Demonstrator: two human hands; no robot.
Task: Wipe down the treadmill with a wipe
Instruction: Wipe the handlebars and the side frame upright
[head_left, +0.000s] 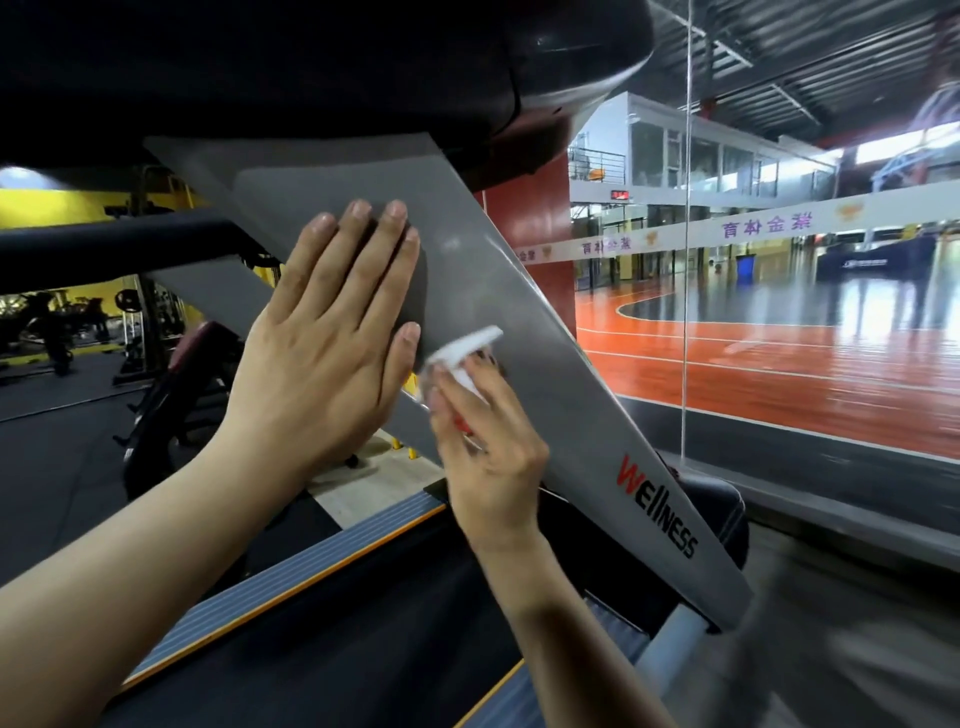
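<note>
Two hands are working on the treadmill's grey upright panel (519, 332), which is running as a long slanted strip from the console at upper left down to the base at lower right, where the "Wellness" lettering (657, 506) is printed. The left hand (332, 332) is lying flat against the upper part of the panel, fingers straight and close together, palm pressing the surface and holding nothing. The right hand (488, 457) is sitting just below it, fingers curled around a white wipe (462, 353); a small red item is also showing inside the grip, too hidden to identify. The wipe is touching the panel's lower-left edge, just beside the left thumb.

Judged from this layout, the wiping stroke is lying along the panel's long axis: most of the panel is extending down and to the right from the wipe, toward the lettering. The right hand is the nearer one to that stretch. The left hand is appearing to act as a brace only.
</note>
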